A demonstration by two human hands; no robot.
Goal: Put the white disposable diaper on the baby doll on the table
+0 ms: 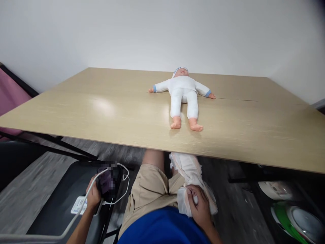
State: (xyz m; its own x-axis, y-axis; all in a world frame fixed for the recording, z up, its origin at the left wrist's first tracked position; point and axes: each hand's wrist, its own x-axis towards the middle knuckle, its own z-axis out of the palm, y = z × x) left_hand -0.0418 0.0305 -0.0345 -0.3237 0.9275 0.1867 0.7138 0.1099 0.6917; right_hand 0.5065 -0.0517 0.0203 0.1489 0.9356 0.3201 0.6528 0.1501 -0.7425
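Observation:
My left hand is low on the left, above a black chair, with its fingers wrapped around a dark phone. A white cable runs by the phone and my wrist. Across my right thigh lies an unfolded white diaper with ruffled edges; its far end reaches under the table edge. My right hand rests on the near part of the diaper, fingers curled and gripping it. A baby doll in a white suit with blue cuffs lies on its back on the table, arms spread, feet towards me.
The wooden table spans the view, its front edge just over my knees. The black chair stands at my left with a white labelled object on it. Below right are a green-and-white round item and a white container.

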